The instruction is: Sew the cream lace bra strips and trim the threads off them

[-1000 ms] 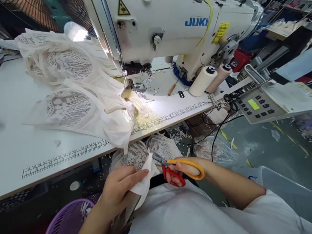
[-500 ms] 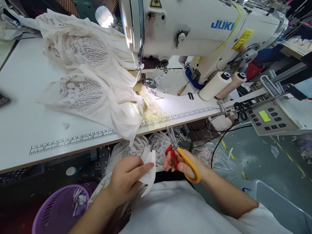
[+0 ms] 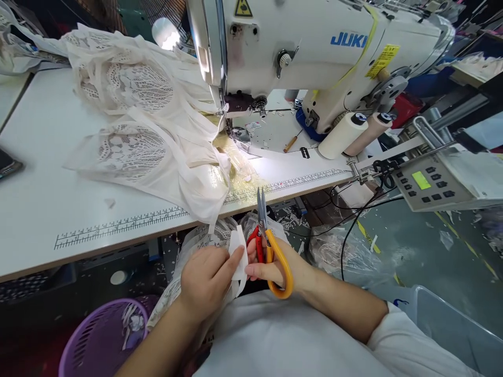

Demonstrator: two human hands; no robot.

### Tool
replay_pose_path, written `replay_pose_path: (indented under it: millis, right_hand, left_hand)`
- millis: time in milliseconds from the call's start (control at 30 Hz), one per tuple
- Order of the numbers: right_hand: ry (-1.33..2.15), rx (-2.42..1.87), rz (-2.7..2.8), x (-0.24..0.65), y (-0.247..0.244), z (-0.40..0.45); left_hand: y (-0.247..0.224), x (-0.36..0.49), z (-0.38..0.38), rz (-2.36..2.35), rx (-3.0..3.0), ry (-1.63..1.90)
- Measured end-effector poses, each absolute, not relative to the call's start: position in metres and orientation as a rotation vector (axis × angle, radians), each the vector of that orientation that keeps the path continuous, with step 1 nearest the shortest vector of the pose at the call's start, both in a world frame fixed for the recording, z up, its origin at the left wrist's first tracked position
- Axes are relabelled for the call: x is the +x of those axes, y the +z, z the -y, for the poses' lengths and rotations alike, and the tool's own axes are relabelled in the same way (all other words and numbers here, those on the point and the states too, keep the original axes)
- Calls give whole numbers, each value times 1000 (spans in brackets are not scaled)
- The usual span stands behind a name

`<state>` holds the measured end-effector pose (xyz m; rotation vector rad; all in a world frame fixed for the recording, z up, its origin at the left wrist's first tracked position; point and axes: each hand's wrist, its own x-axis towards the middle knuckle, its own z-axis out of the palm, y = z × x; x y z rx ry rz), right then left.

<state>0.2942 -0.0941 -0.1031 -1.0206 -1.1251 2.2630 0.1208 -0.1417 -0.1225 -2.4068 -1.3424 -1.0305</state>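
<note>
Below the table edge, my left hand (image 3: pixel 208 275) pinches a white fabric piece (image 3: pixel 238 251) with a narrow strip along it. My right hand (image 3: pixel 275 267) is closed around scissors (image 3: pixel 280 259) with red and orange handles; the blades point up and look nearly together. The thumb of my right hand is close to the fabric piece's right edge; whether it touches cannot be made out. White lace garments (image 3: pixel 137 149) lie on the table, reaching the sewing machine's needle area. More lace hangs over my lap, partly hidden by my hands.
A white JUKI sewing machine (image 3: pixel 306 47) stands on the table (image 3: pixel 35 204). Thread cones (image 3: pixel 342 137), a small wooden-handled tool (image 3: pixel 291 144) and a control box (image 3: pixel 432 183) are at right. Below are a purple basket (image 3: pixel 84 335) and a clear bin (image 3: pixel 444 319).
My right hand has moved left with the scissors, close to my left hand. The scissor blades have come together and point more upright. The view has shifted slightly.
</note>
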Motion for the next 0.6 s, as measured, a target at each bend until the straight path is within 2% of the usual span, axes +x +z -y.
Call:
replay_pose_path:
  millis: [100,400,600]
  right_hand:
    - [2229,-1020,1117,297,-104,95]
    - [1963,-927,1391,319,-84,84]
    - [1866,-876,1466,326,-80,78]
  left_hand:
    - [-123,121,139,1393,-2425,-1026]
    - [-152,63,142,2068,-2935,-1075]
    - [-159,46,160,2390,-3038,-855]
